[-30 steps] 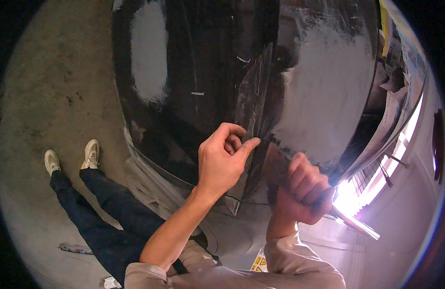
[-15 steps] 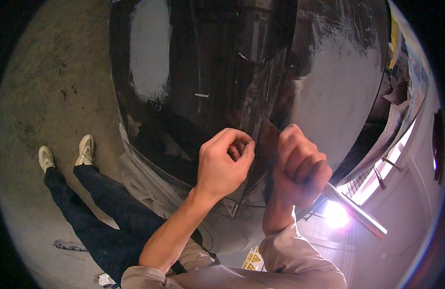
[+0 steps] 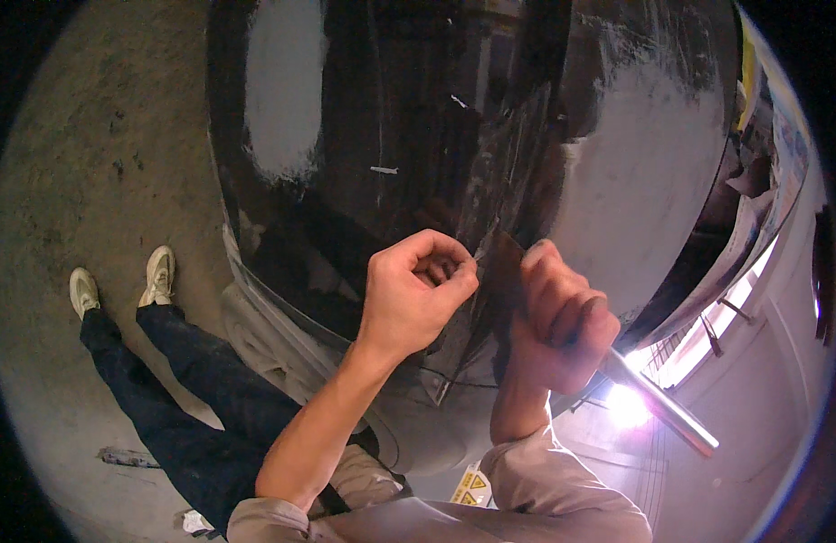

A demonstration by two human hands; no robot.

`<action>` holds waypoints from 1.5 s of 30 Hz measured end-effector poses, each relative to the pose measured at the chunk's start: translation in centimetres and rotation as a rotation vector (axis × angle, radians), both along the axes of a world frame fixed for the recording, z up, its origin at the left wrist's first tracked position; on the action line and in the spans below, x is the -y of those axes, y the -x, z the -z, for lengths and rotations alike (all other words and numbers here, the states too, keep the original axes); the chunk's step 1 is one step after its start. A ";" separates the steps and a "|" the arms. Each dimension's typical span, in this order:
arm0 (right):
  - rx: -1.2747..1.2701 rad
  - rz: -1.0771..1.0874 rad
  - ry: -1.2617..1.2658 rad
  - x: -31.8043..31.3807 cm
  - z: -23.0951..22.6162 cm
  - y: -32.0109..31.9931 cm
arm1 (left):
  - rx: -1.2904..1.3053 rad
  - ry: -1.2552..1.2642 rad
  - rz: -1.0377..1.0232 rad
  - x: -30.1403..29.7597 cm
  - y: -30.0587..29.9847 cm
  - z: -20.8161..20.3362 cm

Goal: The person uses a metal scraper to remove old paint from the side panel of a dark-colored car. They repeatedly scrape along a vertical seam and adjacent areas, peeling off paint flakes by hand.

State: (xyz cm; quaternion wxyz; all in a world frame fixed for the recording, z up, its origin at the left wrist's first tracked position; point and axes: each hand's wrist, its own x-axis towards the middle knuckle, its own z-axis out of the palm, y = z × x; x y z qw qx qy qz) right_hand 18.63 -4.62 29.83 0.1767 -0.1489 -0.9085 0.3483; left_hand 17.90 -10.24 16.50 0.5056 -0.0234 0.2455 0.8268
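My left hand point(image 3: 409, 294) is curled into a pinch close above the dark glossy panel point(image 3: 337, 235). Whatever its fingertips hold, if anything, is too small to make out. To its right, my right hand point(image 3: 563, 321) is clenched around a shiny metal tube point(image 3: 667, 407), which sticks out of the fist toward the lower right. A thin, dark, flat piece point(image 3: 504, 262) shows between the two hands by the right fingertips. I cannot tell whether it is joined to the tube. Both hands are near a scratched crease running down the panel.
Dull grey patches cover the panel at left point(image 3: 284, 90) and right point(image 3: 649, 172). Two small white marks, one a strip point(image 3: 384, 170), lie between them. A bright lamp point(image 3: 628, 404) glares beyond the tube. My shoes point(image 3: 160, 274) stand on the concrete floor point(image 3: 92, 181) at left.
My right hand and the tube have moved slightly down and left. My left hand has shifted a little up and left, still pinched. The view of the panel has moved slightly.
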 end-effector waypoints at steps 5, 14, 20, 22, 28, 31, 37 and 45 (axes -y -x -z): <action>0.009 0.045 0.072 0.7 -0.4 -2.6 | 0.069 0.012 0.003 -0.1 -0.4 0.3; -0.105 0.002 0.158 1.1 -1.4 -3.0 | -0.135 0.091 -0.120 -0.2 0.0 -0.7; -0.064 -0.111 0.045 -0.3 -1.4 0.6 | -0.348 0.245 -0.206 -1.0 1.4 -1.1; -0.023 -0.057 -0.026 -0.5 -0.9 1.5 | -0.395 0.193 -0.263 -1.0 1.6 -1.0; -0.031 -0.096 0.019 -1.2 -0.3 2.3 | -0.265 0.137 -0.175 -1.0 1.7 -0.6; -0.075 -0.017 0.040 -1.1 0.0 1.8 | -0.238 0.122 -0.151 -1.1 1.6 -0.3; -0.005 0.001 -0.059 -0.6 0.7 0.1 | -0.216 0.098 -0.173 -1.2 1.4 0.1; 0.034 0.021 0.084 0.8 -0.5 -1.8 | -0.095 0.131 -0.127 -0.5 0.5 0.4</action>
